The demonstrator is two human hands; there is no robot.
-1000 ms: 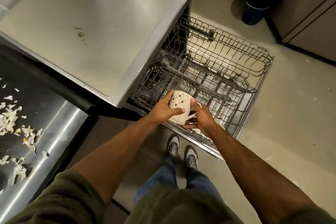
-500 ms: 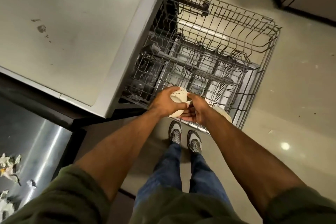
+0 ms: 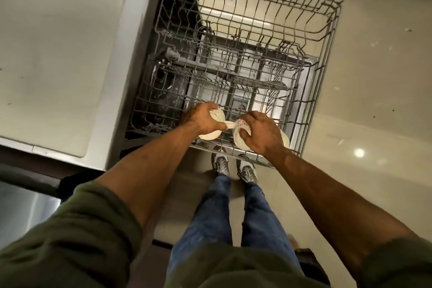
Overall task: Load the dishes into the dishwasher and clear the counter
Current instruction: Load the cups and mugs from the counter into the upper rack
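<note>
We reach down with both arms — our left hand (image 3: pixel 201 119) curls over one mug (image 3: pixel 214 132), our right hand (image 3: pixel 261 133) grips another mug (image 3: pixel 240 138) — at the rack (image 3: pixel 311 91) front.

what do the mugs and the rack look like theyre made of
The mugs, left and right, look like glazed ceramic: cream, thick-walled, with a small printed pattern. The rack looks like grey coated steel wire: thin welded rods with a dull finish.

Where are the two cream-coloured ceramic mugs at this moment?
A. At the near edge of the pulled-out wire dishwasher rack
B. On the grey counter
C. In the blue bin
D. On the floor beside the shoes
A: the left hand and right hand each hold a cream-coloured ceramic mug over the near edge of the wire dishwasher rack.
</note>
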